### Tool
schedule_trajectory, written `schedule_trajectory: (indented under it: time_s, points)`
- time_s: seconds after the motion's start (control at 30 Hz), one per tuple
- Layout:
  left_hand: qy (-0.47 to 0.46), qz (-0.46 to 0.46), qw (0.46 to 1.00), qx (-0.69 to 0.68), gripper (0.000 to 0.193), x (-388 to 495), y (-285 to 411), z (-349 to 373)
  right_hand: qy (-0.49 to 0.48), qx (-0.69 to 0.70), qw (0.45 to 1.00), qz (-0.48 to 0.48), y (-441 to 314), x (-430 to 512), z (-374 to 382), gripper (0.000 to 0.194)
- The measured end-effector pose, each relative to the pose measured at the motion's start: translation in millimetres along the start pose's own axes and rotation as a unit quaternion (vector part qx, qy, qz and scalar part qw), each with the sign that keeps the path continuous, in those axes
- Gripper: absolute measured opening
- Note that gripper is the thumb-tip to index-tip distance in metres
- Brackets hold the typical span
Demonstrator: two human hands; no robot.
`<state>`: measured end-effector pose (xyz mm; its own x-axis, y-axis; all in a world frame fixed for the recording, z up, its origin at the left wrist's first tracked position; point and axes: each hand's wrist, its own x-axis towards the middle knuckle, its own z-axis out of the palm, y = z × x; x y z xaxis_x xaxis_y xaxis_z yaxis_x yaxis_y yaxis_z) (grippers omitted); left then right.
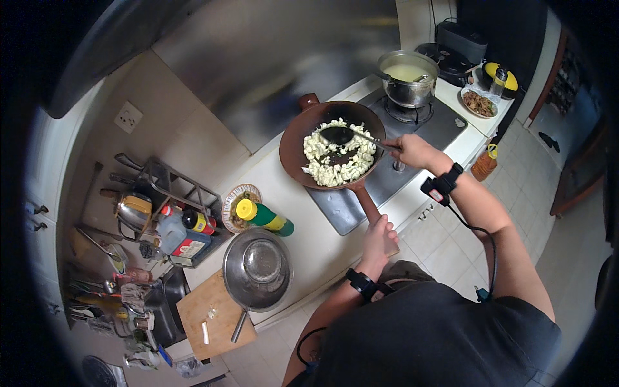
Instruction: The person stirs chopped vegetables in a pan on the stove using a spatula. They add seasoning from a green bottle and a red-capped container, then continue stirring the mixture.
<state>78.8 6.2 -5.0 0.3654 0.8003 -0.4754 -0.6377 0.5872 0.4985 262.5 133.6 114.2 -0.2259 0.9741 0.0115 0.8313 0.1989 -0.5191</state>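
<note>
A brown wok (296,154) sits over the near part of a black gas stove (445,126). Pale cauliflower florets (333,173) lie in a ring inside it, with the dark pan bottom showing in the middle. My left hand (379,239) is wrapped around the wok's long handle (366,203). In my right hand (417,152) is the shaft of a ladle (338,135), whose dark bowl rests among the florets at the far side of the ring. Both my wrists wear black straps with cables.
A steel pot (411,89) of pale liquid stands on the other burner. Beyond it is a plate of cooked food (478,104). Left of the wok are a green bottle (271,220), a steel bowl (232,285) with a strainer (262,261), a cutting board (193,309) and a sauce-bottle rack (184,179).
</note>
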Motion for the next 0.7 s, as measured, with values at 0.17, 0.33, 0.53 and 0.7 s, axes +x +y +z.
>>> schedule_trajectory:
  time_s: [0.17,0.33,0.53,0.7]
  points:
    - [-0.005,0.017,1.0,0.004,0.017,-0.8,-1.3,5.0,0.125,-0.062,0.989,-0.048,10.2,36.1,32.4,0.043]
    - [0.007,0.016,1.0,0.013,0.018,0.4,1.0,3.9,0.078,-0.167,0.979,-0.084,3.6,-7.7,71.7,0.048]
    - [-0.005,0.022,1.0,0.02,0.017,3.1,1.7,-1.6,0.019,-0.262,0.961,-0.088,16.4,-91.0,18.8,0.046]
    - [-0.008,0.031,0.999,0.011,0.019,7.3,-3.6,4.0,0.094,-0.307,0.943,-0.083,21.7,-108.8,-26.0,0.044]
